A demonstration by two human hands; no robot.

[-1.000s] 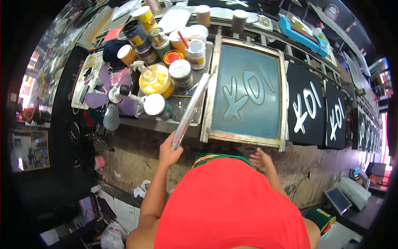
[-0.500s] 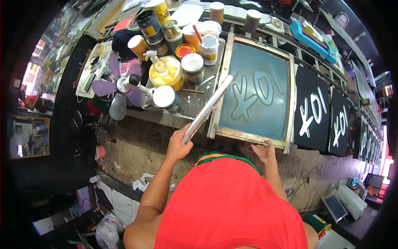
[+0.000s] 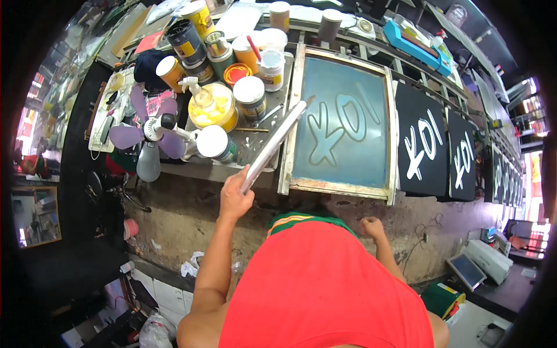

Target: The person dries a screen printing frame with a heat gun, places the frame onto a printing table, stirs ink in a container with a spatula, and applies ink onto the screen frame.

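Observation:
My left hand [image 3: 237,200] is wrapped round the lower end of a long silver squeegee [image 3: 272,146]. The squeegee slants up and to the right, its far end over the left rim of a screen-printing frame [image 3: 342,189]. Blue-grey mesh [image 3: 371,156] with letter shapes fills this wooden frame, which lies on the bench. My right hand [image 3: 372,227] is below the frame's near edge and apart from it, fingers curled in and nothing visible in them.
Left of the frame, a tray table holds several paint tubs, a yellow tub [image 3: 212,110] with a spray bottle, and a spatula. A purple-bladed fan [image 3: 149,129] stands at its left end. Black printed fabric pieces [image 3: 409,104] lie in a row to the right. A blue holder [image 3: 415,49] is behind.
My right hand has come away from the frame's near edge, and its spread fingers have curled closed. My left hand still holds the squeegee. The whole view has shifted slightly.

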